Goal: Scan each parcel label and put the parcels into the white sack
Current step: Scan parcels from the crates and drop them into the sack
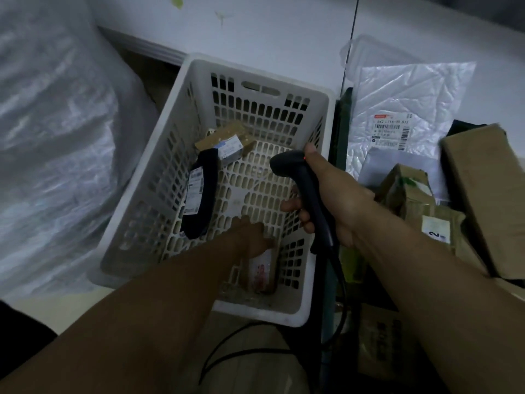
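A white slotted basket [309, 280] stands on the floor in the middle. Inside lie a black soft parcel [206, 194] with a white label, a small cardboard box [227, 137] with a label at the far end, and a small brown parcel [262, 273] at the near end. My left hand [252, 237] reaches down into the basket and rests on the top of that brown parcel; the grip is blurred. My right hand [332, 194] holds a black barcode scanner [306, 191] over the basket's right side, its red light on. The white sack [54, 137] bulges at the left.
To the right of the basket lie a white plastic mailer [409, 103] with a barcode label, a grey mailer and several cardboard boxes [483, 194]. The scanner's black cable [227, 354] loops across the floor in front of the basket. A white wall runs behind.
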